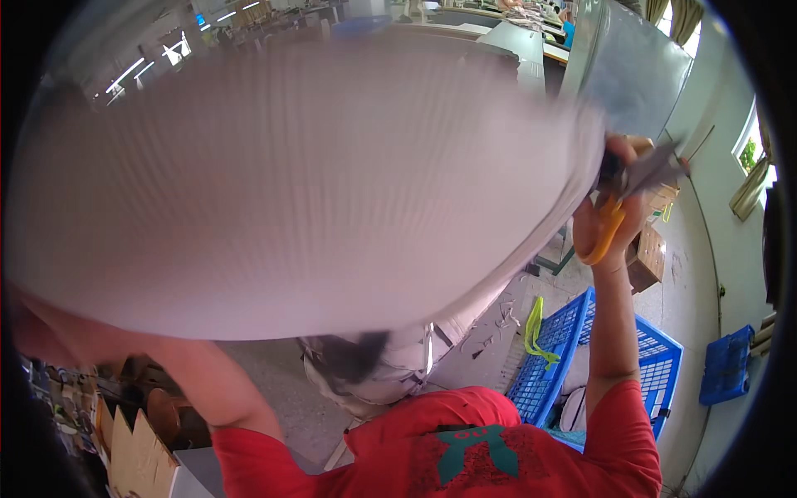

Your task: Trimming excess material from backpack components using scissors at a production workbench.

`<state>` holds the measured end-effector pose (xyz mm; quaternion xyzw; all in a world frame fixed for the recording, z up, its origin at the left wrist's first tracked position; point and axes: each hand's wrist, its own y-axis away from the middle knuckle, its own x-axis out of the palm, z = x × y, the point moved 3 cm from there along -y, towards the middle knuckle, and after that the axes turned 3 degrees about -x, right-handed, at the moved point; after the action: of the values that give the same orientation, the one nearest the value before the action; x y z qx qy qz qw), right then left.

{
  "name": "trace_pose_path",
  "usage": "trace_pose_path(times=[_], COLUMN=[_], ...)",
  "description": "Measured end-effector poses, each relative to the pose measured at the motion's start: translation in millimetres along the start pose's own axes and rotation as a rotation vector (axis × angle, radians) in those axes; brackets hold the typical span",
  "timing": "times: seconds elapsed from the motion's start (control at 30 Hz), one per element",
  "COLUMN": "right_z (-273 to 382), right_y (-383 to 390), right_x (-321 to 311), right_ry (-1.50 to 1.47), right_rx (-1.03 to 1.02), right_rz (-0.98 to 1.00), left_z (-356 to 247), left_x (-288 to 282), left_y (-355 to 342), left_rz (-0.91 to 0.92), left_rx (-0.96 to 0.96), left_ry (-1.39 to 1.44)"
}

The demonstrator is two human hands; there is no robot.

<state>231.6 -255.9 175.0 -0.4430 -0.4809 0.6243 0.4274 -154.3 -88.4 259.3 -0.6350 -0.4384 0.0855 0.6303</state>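
As the pale striped cloth (315, 191) spans the air, long axis left to right, the right hand (633, 216), curled round orange-handled scissors (616, 222), adjoins its right edge; the left hand (54, 332), lower left, is too blurred to tell.

BLOCKED centre to upper left: broad pale cloth (332, 191) | BLOCKED right: scissors (647, 170), blurred | BLOCKED lower right: blue basket (550, 353) | OPEN right edge: floor strip (696, 328) between basket and blue crate (726, 365)
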Motion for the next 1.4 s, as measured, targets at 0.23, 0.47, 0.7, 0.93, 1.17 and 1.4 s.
trace_pose_path(times=[0.23,0.47,0.7,0.93,1.17,1.4], right_z=[2.6,71.5,66.5,62.7,47.5,39.6], right_y=[107.2,124.9,141.0,153.5,171.5,201.2], right_x=[-5.8,-7.5,-13.5,-15.9,-21.7,-38.0], right_ry=[0.002,-0.402,-0.454,-0.465,-0.434,-0.339], right_rx=[-0.305,-0.549,-0.453,-0.461,-0.298,0.19], right_rz=[0.588,0.863,1.043,1.031,0.889,0.813], left_z=[35.8,36.4,28.6,9.1,21.9,8.0], left_x=[-79.0,-153.4,-191.6,-186.9,-193.7,-186.5], left_y=[211.0,246.2,246.4,231.8,221.9,221.7], left_rz=[0.661,0.416,0.182,0.29,0.461,0.297], left_rx=[-0.888,-1.476,-2.005,-2.159,-2.103,-2.069], left_ry=[0.797,0.74,0.715,0.887,0.665,0.792])
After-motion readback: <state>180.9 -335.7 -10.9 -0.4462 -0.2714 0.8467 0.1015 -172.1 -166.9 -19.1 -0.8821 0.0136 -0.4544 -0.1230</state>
